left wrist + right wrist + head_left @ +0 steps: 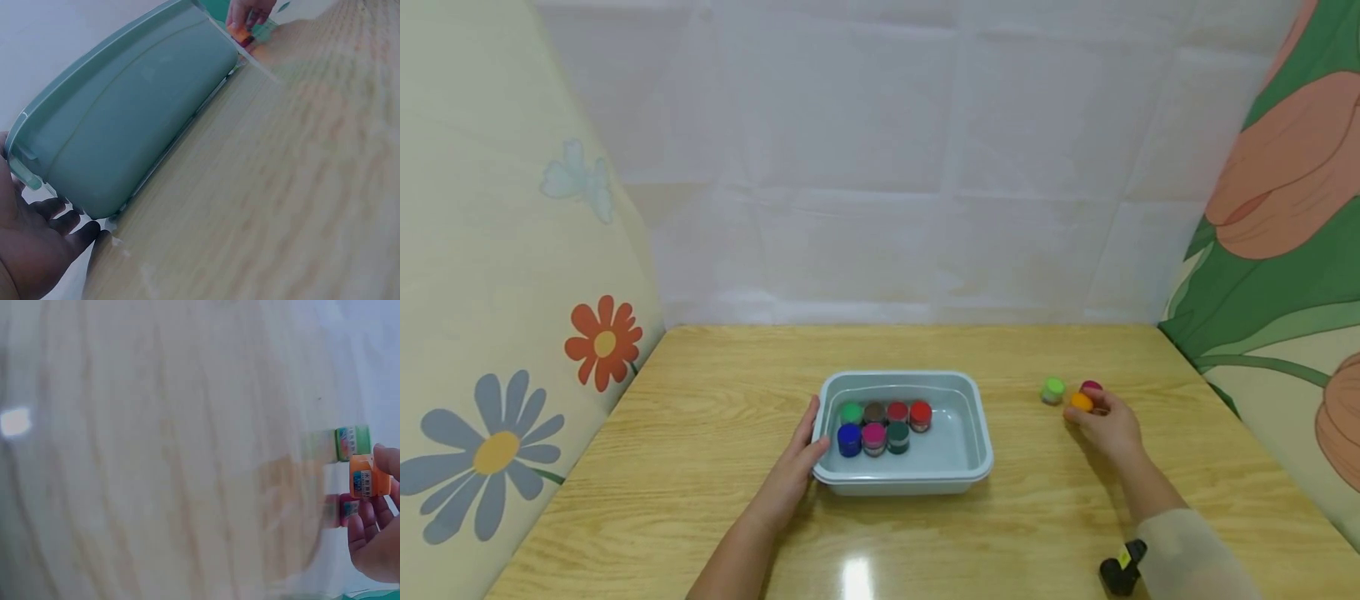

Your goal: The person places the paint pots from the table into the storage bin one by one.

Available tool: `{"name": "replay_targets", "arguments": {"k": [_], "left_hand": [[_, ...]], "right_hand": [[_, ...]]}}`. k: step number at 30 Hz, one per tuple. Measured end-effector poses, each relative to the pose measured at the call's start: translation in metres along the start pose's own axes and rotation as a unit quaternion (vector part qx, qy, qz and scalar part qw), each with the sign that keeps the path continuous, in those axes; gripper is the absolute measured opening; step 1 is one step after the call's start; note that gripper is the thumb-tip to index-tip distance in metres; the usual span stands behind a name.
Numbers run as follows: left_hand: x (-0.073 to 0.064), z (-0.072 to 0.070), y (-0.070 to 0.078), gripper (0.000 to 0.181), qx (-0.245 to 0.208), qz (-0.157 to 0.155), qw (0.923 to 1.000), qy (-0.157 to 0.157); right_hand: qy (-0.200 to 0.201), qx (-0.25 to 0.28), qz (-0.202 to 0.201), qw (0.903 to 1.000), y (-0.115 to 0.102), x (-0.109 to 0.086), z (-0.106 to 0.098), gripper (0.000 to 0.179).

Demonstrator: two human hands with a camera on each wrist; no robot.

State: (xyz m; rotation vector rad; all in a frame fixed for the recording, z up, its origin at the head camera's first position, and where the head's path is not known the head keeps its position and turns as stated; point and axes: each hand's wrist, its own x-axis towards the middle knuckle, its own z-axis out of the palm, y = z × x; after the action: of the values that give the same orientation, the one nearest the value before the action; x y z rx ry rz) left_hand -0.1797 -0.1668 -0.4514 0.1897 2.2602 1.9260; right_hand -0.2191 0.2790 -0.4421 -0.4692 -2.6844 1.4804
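A pale blue-grey plastic tub (904, 482) stands on the table, with several small paint jars in its left part, among them a blue jar (850, 440) and a red jar (921, 416). My left hand (793, 467) holds the tub's left side, thumb over the rim and fingers along the outer wall. Off to the tub's right, my right hand (1112, 425) pinches an orange paint jar (369, 476) between thumb and fingers. Beside it are a light green jar (1053, 391) and a magenta jar (1091, 386), partly hidden in the head view by the right hand.
The wood-grain table (715, 417) carries the tub and jars. A white cloth wall (850, 167) rises behind, with flower-patterned panels (497, 454) at both sides. A black device (1122, 570) with a yellow mark sits at the right sleeve.
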Motion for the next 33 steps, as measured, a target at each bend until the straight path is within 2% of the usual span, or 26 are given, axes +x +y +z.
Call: {"name": "replay_targets", "arguments": {"k": [12, 17, 24, 33], "left_hand": [[0.001, 0.000, -0.001, 0.067, 0.000, -0.006, 1.0000, 0.003], [0.001, 0.000, -0.001, 0.067, 0.001, -0.005, 1.0000, 0.004], [0.002, 0.000, -0.003, 0.067, -0.002, 0.004, 1.0000, 0.002], [0.000, 0.001, -0.001, 0.066, -0.005, 0.008, 0.9999, -0.002]], "right_hand": [[-0.012, 0.021, -0.049, 0.9985, -0.028, -0.008, -0.004, 0.064], [-0.025, 0.014, -0.075, 0.9967, -0.044, -0.015, -0.002, 0.064], [-0.057, 0.045, -0.102, 0.9921, -0.065, -0.023, 0.007, 0.060], [-0.091, 0.038, -0.130, 0.9865, -0.088, -0.033, 0.024, 0.057]]}}
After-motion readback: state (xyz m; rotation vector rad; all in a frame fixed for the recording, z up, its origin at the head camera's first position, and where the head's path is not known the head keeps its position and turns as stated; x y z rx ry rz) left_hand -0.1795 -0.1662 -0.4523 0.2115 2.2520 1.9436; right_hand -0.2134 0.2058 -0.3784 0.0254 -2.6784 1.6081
